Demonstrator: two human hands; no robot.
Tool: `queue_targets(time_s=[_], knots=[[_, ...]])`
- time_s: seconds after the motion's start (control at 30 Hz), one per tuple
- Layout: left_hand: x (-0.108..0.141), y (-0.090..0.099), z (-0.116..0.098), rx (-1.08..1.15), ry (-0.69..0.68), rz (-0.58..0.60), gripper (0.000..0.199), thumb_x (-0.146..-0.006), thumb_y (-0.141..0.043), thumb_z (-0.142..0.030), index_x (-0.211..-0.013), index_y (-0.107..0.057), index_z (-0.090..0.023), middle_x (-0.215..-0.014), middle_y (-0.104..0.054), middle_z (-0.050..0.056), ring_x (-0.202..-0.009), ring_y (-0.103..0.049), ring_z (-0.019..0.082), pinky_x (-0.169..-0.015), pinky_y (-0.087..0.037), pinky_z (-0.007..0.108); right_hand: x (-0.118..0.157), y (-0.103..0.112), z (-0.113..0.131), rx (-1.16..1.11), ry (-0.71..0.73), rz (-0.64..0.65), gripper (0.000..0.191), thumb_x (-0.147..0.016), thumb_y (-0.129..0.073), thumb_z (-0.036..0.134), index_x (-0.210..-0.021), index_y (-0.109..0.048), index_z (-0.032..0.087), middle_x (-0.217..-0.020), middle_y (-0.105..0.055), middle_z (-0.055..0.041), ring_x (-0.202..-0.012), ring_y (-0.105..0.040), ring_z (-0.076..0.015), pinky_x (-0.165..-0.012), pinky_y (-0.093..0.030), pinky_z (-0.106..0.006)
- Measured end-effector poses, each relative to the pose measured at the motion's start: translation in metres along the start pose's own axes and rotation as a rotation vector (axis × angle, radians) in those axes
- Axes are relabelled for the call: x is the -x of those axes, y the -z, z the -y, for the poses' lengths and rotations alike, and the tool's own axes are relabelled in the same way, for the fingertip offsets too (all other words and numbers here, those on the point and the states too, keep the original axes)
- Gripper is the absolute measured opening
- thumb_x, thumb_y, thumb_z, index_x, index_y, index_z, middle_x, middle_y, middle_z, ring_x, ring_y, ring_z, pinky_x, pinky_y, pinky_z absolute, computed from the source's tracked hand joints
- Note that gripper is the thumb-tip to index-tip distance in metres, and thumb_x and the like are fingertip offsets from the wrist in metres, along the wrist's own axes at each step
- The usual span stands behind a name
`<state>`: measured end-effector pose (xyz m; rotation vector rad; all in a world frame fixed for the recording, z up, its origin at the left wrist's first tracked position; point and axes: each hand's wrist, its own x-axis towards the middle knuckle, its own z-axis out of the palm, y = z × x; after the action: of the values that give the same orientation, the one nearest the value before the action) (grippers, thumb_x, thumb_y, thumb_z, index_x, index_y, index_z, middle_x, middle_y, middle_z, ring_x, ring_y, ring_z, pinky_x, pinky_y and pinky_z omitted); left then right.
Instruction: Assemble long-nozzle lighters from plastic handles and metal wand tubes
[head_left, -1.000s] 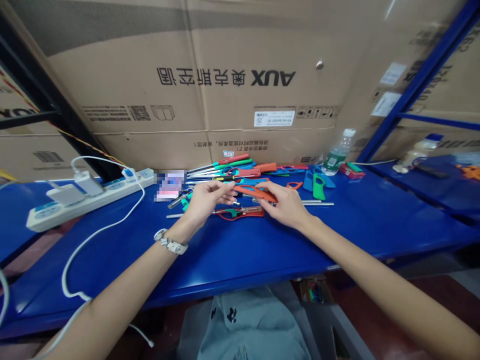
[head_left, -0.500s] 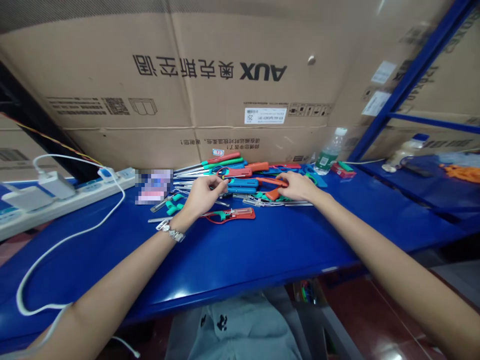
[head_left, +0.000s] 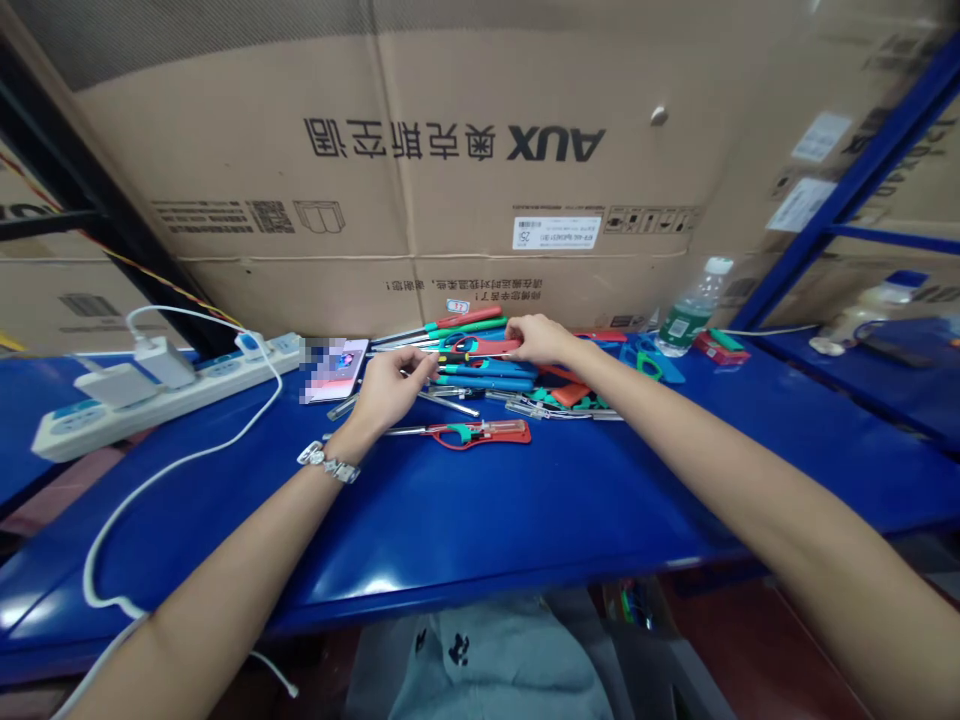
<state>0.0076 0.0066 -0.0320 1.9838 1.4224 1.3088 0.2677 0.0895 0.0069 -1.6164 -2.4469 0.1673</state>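
My left hand (head_left: 391,388) is closed in a pinch at the left of the pile, its fingertips at a small black-and-yellow-handled screwdriver (head_left: 454,358). Across from it, my right hand (head_left: 538,340) grips the rear end of a red gas lighter casing (head_left: 491,347), from above. Blue long-necked lighters (head_left: 487,383) lie just below both hands. Nearer to me rests an opened red lighter (head_left: 491,432), its clear tank and green trigger showing. Behind my hands, more lighters with red and green handles (head_left: 469,318) are stacked. My fingers partly hide what they grip.
A white power strip (head_left: 187,385) with plugs and a cable stands left, beside a phone (head_left: 346,368). To the right are a water bottle (head_left: 686,310) and a small red box (head_left: 721,348). A large cardboard box (head_left: 450,200) walls off the back of the blue table (head_left: 450,520).
My right hand has moved left and up, from an orange-red piece to the red lighter casing. My left hand stays pinched near the same spot. The view has shifted slightly.
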Motion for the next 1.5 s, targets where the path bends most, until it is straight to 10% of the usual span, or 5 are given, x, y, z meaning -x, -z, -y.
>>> queue_targets(time_s=[0.2, 0.4, 0.73, 1.2, 1.5], knots=[[0.001, 0.019, 0.013, -0.064, 0.008, 0.029, 0.035, -0.093, -0.060, -0.048, -0.073, -0.069, -0.020, -0.072, -0.073, 0.005, -0.067, -0.063, 0.019, -0.063, -0.046, 0.030, -0.004, 0.002, 0.001, 0.056, 0.040, -0.050, 0.016, -0.090, -0.073, 0.035, -0.101, -0.073, 0.023, -0.104, -0.077, -0.0105, -0.100, -0.072, -0.0310, -0.083, -0.054, -0.042], [-0.004, 0.033, 0.024, -0.191, -0.161, 0.238, 0.013, -0.086, -0.070, -0.034, -0.091, -0.073, -0.022, -0.097, -0.077, 0.007, -0.090, -0.070, 0.024, -0.085, -0.056, 0.037, 0.015, -0.003, -0.002, 0.031, 0.174, -0.054, 0.059, -0.087, -0.073, 0.048, -0.139, -0.063, 0.022, -0.135, -0.065, -0.0175, -0.117, -0.067, -0.0360, -0.099, -0.052, -0.051], [-0.037, 0.010, 0.010, -0.442, -0.333, 0.466, 0.003, -0.083, -0.073, -0.017, -0.086, -0.073, -0.019, -0.095, -0.072, 0.008, -0.093, -0.068, 0.028, -0.094, -0.050, 0.041, 0.016, 0.000, 0.003, -0.044, 0.336, 0.053, 0.063, -0.076, -0.084, 0.055, -0.132, -0.070, 0.028, -0.132, -0.071, -0.0120, -0.121, -0.066, -0.0368, -0.101, -0.055, -0.056], [-0.062, 0.000, 0.029, -0.293, -0.240, 0.293, 0.005, -0.080, -0.074, -0.026, -0.076, -0.073, -0.023, -0.081, -0.069, 0.006, -0.077, -0.064, 0.022, -0.082, -0.049, 0.036, 0.005, -0.001, -0.003, -0.032, 0.272, -0.085, 0.030, -0.091, -0.072, 0.043, -0.116, -0.077, 0.028, -0.121, -0.072, -0.0114, -0.109, -0.068, -0.0333, -0.092, -0.056, -0.051], [-0.030, 0.040, 0.033, -0.286, -0.219, 0.256, 0.011, -0.088, -0.064, -0.026, -0.088, -0.075, -0.023, -0.097, -0.078, 0.007, -0.090, -0.071, 0.023, -0.088, -0.055, 0.037, 0.023, -0.018, -0.008, -0.041, 0.270, -0.137, 0.038, -0.091, -0.070, 0.044, -0.126, -0.072, 0.030, -0.134, -0.066, -0.0122, -0.122, -0.063, -0.0366, -0.102, -0.050, -0.056]])
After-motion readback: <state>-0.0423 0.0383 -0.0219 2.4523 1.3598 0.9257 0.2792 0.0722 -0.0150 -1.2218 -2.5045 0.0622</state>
